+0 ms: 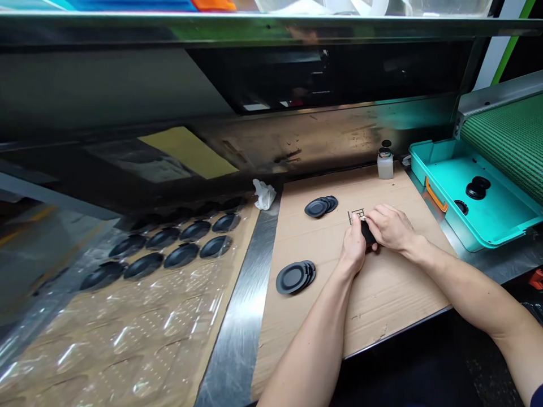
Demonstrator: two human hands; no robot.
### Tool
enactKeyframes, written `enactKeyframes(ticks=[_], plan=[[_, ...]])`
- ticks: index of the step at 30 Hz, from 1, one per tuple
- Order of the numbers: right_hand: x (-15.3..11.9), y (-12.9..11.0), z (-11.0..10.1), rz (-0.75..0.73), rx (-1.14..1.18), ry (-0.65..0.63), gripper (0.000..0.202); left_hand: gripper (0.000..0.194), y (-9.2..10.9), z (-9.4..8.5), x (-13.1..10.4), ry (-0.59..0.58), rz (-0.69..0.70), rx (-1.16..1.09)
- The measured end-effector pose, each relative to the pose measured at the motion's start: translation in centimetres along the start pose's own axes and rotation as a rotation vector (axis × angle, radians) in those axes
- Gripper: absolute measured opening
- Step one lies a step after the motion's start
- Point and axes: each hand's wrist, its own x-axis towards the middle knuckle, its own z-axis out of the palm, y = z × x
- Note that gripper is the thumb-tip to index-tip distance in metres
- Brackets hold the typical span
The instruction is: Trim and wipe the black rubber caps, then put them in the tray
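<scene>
Both hands meet over the cardboard sheet (pixel 314 237), right of its middle. My left hand (pixel 354 242) is closed on the left side of a black part (pixel 367 233). From the right, my right hand (pixel 391 227) grips the same part, its fingers bent over the top. The fingers cover much of the part, so its full shape is hidden. To the left on the cardboard lie two overlapping groups of black oval parts, one farther back (pixel 316 207) and one nearer (pixel 292 277).
A clear tray (pixel 169 316) at left holds several black parts (pixel 144 265). Crumpled white tissue (pixel 264 195) lies behind. At the back right stand a small bottle (pixel 386 167) and a turquoise bin (pixel 500 217) with black round parts. A metal shelf edge (pixel 271 31) crosses above.
</scene>
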Motion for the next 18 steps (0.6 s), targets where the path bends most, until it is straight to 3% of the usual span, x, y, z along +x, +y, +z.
enactKeyframes(ticks=[9,18], plan=[[0.49,0.57,0.43,-0.126,-0.114,0.020,0.027,0.072,-0.35,0.32,0.10,0.089,-0.044,0.054],[0.57,0.21,0.15,-0.080,-0.121,0.001,0.027,0.078,0.27,0.28,-0.03,0.059,-0.032,0.200]])
